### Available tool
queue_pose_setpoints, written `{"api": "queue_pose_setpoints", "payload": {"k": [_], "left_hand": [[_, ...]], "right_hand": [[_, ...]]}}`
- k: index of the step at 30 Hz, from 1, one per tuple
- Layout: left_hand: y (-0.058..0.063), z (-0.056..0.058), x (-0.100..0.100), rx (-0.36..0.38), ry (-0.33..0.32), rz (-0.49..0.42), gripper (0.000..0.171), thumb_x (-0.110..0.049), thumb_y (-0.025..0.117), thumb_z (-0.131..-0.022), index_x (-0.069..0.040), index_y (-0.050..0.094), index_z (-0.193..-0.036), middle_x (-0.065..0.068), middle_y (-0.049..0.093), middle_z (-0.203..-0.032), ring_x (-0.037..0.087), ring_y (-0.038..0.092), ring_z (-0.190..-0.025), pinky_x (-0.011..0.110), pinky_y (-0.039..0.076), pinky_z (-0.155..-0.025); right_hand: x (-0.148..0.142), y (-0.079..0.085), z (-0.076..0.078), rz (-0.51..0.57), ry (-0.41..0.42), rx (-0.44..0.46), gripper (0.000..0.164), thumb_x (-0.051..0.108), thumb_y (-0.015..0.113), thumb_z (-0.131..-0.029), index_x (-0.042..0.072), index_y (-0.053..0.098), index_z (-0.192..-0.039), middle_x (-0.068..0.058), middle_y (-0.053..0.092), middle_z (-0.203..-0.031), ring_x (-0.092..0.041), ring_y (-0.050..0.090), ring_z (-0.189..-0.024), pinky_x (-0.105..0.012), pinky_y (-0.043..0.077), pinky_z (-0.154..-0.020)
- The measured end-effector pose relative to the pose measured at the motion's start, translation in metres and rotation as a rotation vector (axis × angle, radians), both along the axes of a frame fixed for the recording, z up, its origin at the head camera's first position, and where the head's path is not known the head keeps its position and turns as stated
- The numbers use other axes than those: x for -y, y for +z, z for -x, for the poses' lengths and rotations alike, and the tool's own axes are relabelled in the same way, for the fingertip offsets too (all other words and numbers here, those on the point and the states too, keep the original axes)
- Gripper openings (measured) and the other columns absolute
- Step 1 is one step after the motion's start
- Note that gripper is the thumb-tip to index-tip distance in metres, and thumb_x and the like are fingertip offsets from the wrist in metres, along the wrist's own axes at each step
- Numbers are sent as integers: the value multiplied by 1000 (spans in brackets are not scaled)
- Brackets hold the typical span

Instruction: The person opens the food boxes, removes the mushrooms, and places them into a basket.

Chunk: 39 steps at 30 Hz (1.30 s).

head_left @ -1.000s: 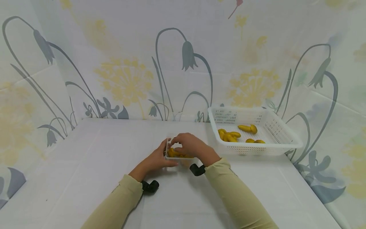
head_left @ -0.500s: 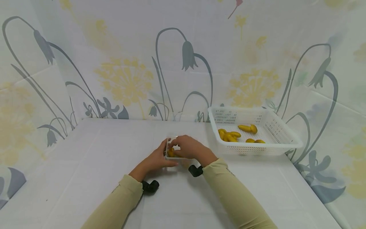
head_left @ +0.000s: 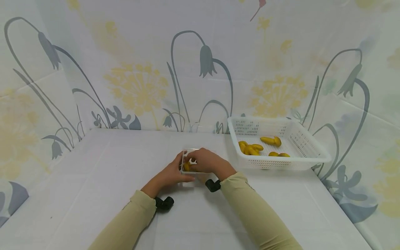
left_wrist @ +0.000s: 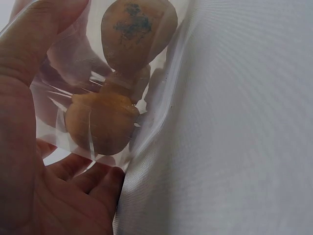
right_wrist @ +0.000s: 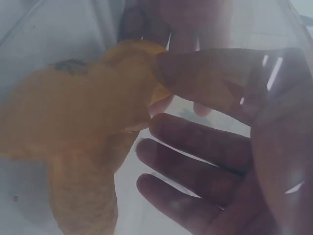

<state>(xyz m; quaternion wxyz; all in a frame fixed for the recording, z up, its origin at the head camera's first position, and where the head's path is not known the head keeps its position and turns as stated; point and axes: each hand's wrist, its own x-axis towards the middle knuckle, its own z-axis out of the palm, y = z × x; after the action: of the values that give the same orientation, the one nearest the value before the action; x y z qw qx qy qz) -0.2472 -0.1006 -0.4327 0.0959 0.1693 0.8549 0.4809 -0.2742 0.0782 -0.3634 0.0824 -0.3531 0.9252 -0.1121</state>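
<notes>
A small clear plastic box stands on the white table in the middle of the head view, its near rim (head_left: 190,173) facing me. Yellow mushrooms (head_left: 186,166) lie inside. My left hand (head_left: 170,173) grips the box at its left side, thumb along the near wall. Through that wall, the left wrist view shows a mushroom (left_wrist: 102,125) and a rounded cap with a bluish mark (left_wrist: 139,32). My right hand (head_left: 207,160) reaches into the box from above. In the right wrist view, thumb and forefinger pinch a mushroom (right_wrist: 83,107), blurred behind the plastic. The right hand hides part of the box.
A white perforated basket (head_left: 281,160) stands at the back right with several yellow mushrooms (head_left: 271,141) in it. Flower-printed cloth (head_left: 140,52) hangs behind the table. Black wrist mounts (head_left: 164,204) sit under both sleeves.
My right hand has shifted slightly down and left inside the box, covering more of the mushrooms there. The left hand, the box and the basket have stayed put.
</notes>
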Motion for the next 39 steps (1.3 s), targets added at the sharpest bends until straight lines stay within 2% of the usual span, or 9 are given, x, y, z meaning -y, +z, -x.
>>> {"api": "queue_pose_setpoints", "payload": {"k": [7,15,23,28,33,39], "left_hand": [[0,0,0,-6,0,-4,112,-39,82,-76,-19,8,-157,7,23,-161,32,30,-145,55,31,-114],[-1,0,0,-5,5,1,112,-40,82,-75,-19,8,-157,8,23,-161,32,31,-145,53,32,-114],[-1,0,0,2,8,8,115,-42,83,-74,-19,6,-157,7,20,-162,32,30,-145,53,31,-114],[-2,1,0,-3,13,30,115,-44,82,-74,-22,4,-157,5,18,-163,33,28,-146,55,28,-115],[-3,2,0,5,14,23,114,-44,81,-75,-22,5,-157,5,19,-162,34,30,-145,55,31,-114],[-2,1,1,17,8,-19,112,-40,82,-76,-23,6,-157,6,26,-160,32,31,-144,57,33,-112]], "right_hand": [[3,-4,4,-21,-22,30,30,24,70,-90,21,67,-119,4,69,-114,-16,63,-107,-33,52,-93],[7,-9,7,-58,-14,-3,25,23,69,-91,21,68,-116,6,68,-99,-11,60,-87,-27,52,-83],[6,-3,5,-83,-18,-8,23,21,66,-92,24,66,-115,6,67,-95,-11,59,-85,-27,52,-81],[1,6,0,-39,-11,-8,27,14,63,-91,24,63,-116,7,64,-88,-11,58,-79,-26,50,-73],[-4,14,-6,19,-16,-1,34,12,64,-91,21,61,-123,5,68,-95,-10,60,-86,-27,51,-79],[-13,21,-9,105,-10,-18,31,15,61,-94,19,59,-125,2,71,-104,-10,63,-92,-27,52,-83]]}}
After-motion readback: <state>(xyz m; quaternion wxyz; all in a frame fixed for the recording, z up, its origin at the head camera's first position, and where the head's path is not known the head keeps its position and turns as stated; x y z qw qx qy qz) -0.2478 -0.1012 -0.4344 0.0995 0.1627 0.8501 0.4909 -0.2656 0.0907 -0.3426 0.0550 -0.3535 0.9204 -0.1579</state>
